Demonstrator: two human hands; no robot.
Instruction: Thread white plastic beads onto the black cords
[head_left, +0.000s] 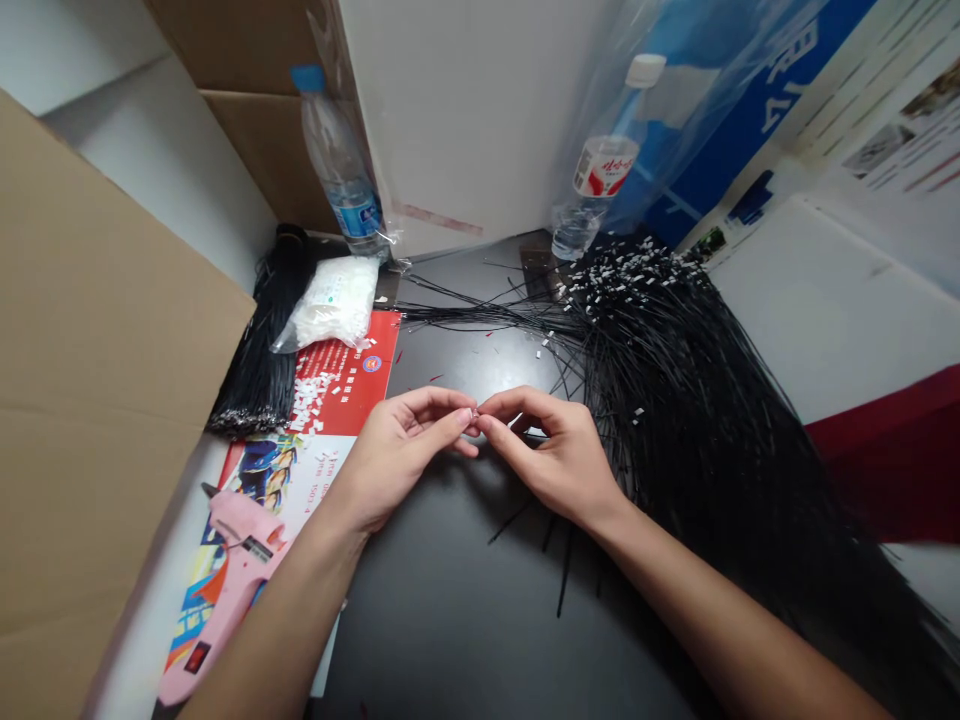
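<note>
My left hand (401,450) and my right hand (551,455) meet fingertip to fingertip over the dark tabletop (465,620). Both pinch a tiny white piece (475,415) between thumb and forefinger. A thin black wire (525,515) runs down from under my right hand. To the right spreads a big heap of black wires (690,410) tipped with small white connectors. Loose white connectors (315,390) lie on a red printed sheet (352,380) left of my hands.
A bundle of bare black wires (262,340) and a clear bag of white connectors (334,300) lie at the left. A pink glue gun (225,580) rests near the front left. Two water bottles (341,165) (604,160) stand at the back. Cardboard (90,380) walls the left.
</note>
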